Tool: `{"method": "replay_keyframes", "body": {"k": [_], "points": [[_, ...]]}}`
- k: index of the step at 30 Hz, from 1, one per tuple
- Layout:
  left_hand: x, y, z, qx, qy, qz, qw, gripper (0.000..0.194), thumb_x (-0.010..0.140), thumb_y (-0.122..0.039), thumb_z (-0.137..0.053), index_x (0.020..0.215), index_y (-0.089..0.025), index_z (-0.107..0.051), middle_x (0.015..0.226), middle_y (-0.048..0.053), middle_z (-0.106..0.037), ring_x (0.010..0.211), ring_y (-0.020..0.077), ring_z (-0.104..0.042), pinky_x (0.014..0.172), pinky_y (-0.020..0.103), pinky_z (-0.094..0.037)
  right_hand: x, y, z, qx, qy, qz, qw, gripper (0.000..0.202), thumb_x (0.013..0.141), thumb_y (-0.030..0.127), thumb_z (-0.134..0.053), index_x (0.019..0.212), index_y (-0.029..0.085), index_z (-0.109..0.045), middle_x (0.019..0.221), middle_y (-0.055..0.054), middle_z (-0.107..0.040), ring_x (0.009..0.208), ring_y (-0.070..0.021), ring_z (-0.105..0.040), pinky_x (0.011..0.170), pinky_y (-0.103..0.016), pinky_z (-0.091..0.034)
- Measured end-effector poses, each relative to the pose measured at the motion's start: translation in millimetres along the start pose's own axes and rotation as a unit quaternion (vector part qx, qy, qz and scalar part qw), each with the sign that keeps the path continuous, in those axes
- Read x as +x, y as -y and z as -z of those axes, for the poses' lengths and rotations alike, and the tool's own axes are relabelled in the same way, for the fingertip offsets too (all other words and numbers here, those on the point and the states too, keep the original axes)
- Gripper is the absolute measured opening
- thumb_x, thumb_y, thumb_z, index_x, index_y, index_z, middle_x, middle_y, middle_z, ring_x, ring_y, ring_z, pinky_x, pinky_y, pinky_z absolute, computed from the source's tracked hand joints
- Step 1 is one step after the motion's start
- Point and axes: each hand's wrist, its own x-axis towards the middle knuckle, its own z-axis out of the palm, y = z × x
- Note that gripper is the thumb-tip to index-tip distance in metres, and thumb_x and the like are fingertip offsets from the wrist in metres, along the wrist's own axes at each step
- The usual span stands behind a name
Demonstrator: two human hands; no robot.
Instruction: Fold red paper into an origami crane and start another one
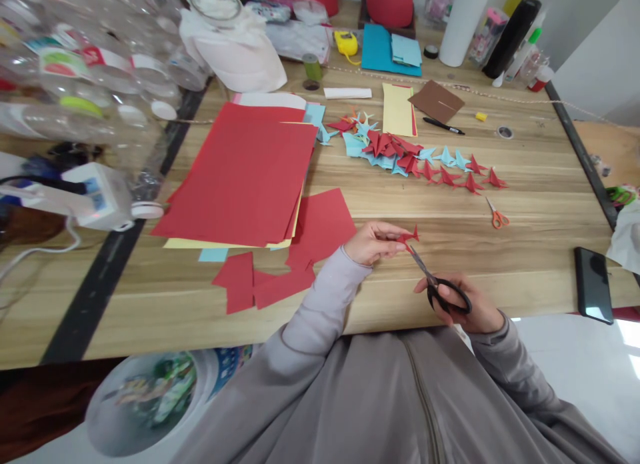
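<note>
My left hand [376, 243] pinches a small folded red paper piece [411, 237] above the table near its front edge. In my right hand [467, 304] are black-handled scissors [430, 277], with fingers through the loops and the blade tips touching or just beside the underside of the red piece. Past my hands lies a pile of folded red paper figures [383, 144], with light blue ones [447, 157] among and beside them. Left of my left hand, cut red paper pieces [240, 284] lie by a large stack of red sheets [250, 171].
Small orange-handled scissors [499, 219] lie beyond my right hand, and a phone [593, 284] rests at the right edge. Plastic bottles [110, 71] crowd the left side. A black pen [443, 125], brown paper [436, 101] and a yellow tape measure [346, 43] lie farther back.
</note>
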Motion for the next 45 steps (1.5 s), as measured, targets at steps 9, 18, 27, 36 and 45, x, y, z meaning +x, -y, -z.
{"method": "replay_keyframes", "body": {"k": [9,18,27,36,45], "points": [[-0.5,-2.6,-3.0,0.014,-0.014,-0.004,1.0,0.038,0.045,-0.03,-0.089,0.079,-0.015,-0.077,0.059,0.005,-0.07,0.042,0.0055,-0.048,0.039,0.017,-0.03,2.5,-3.0,0.6,-0.004,-0.009,0.013,1.0,0.057,0.076,0.063,-0.06,0.097,0.01,-0.064,0.039,0.005,-0.05,0.028,-0.0038,-0.023,0.03,-0.019,-0.011],[0.8,3.6,2.1,0.056,-0.019,-0.018,0.998,0.042,0.049,-0.033,-0.088,0.084,-0.014,-0.077,0.062,0.005,-0.07,0.046,0.0071,-0.051,0.043,0.02,-0.033,1.3,-3.7,2.6,-0.002,-0.014,0.007,1.0,0.056,0.076,0.062,-0.061,0.097,0.011,-0.065,0.039,0.005,-0.049,0.029,-0.0038,-0.022,0.031,-0.019,-0.011],[3.2,5.3,-1.2,0.057,-0.058,-0.053,0.995,0.041,0.051,-0.033,-0.086,0.085,-0.014,-0.076,0.06,0.003,-0.068,0.042,0.0055,-0.046,0.04,0.019,-0.033,5.4,-6.0,-3.1,0.041,-0.009,0.002,0.999,0.06,0.078,0.063,-0.055,0.105,0.01,-0.061,0.041,0.006,-0.048,0.03,-0.0043,-0.024,0.032,-0.02,-0.012],[2.0,4.6,-1.6,0.082,-0.064,-0.073,0.992,0.035,0.054,-0.029,-0.086,0.084,-0.016,-0.076,0.066,0.004,-0.072,0.048,0.0076,-0.055,0.044,0.019,-0.039,6.7,-4.5,-7.0,0.053,-0.019,-0.001,0.998,0.056,0.077,0.064,-0.056,0.099,0.012,-0.061,0.041,0.006,-0.048,0.03,-0.0045,-0.023,0.033,-0.02,-0.013],[1.3,1.3,-1.3,0.099,-0.042,-0.082,0.991,0.037,0.052,-0.033,-0.087,0.082,-0.014,-0.076,0.077,0.008,-0.075,0.069,0.0161,-0.07,0.069,0.026,-0.055,2.8,-3.1,-3.6,0.05,-0.025,-0.014,0.998,0.056,0.077,0.063,-0.055,0.098,0.012,-0.062,0.039,0.006,-0.047,0.031,-0.0048,-0.021,0.033,-0.02,-0.011]]}}
